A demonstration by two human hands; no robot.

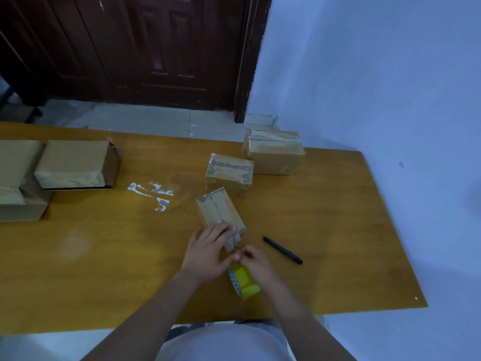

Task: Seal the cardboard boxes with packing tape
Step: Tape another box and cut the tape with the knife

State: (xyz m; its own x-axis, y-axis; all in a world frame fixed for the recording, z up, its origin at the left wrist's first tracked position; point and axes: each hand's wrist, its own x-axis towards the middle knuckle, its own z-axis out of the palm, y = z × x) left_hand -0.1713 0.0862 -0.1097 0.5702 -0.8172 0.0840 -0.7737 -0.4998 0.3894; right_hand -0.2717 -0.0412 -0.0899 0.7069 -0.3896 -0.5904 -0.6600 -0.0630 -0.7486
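Two cardboard boxes [75, 164] sit far left of the fingers. The left hand [208, 252] rests straight fingers on the small box [220, 211], pressing its near end. The right hand [256, 260] pinches tape just beside them, the yellow tape roll [244, 281] beneath it. A black pen [283, 250] lies right.

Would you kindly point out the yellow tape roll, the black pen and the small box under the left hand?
yellow tape roll [246, 282], head view, on its yellow outer face.
black pen [283, 250], head view, mid-barrel.
small box [217, 208], head view, on its top face.
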